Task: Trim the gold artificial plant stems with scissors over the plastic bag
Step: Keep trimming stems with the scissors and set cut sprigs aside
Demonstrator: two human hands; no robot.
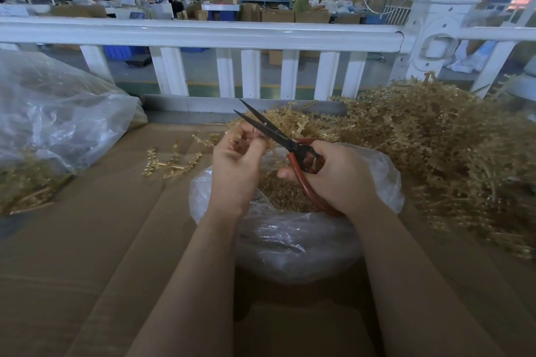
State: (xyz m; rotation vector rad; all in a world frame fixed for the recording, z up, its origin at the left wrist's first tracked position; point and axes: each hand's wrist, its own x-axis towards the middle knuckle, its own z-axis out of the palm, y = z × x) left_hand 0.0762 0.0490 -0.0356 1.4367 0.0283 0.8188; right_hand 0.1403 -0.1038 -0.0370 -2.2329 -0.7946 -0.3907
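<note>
My right hand (333, 177) grips red-handled scissors (278, 136) whose dark blades stand apart, pointing up and left. My left hand (237, 165) pinches a small gold plant stem (242, 139) right beside the blades. Both hands hover over an open clear plastic bag (290, 240) that holds gold trimmings (281, 191). A large heap of gold artificial stems (435, 148) lies to the right on the brown cardboard surface (101, 240).
A few loose gold stems (171, 162) lie on the cardboard left of the bag. A big clear bag (52, 113) with more gold stems sits at far left. A white railing (203, 35) runs behind the work surface; people work at tables beyond it.
</note>
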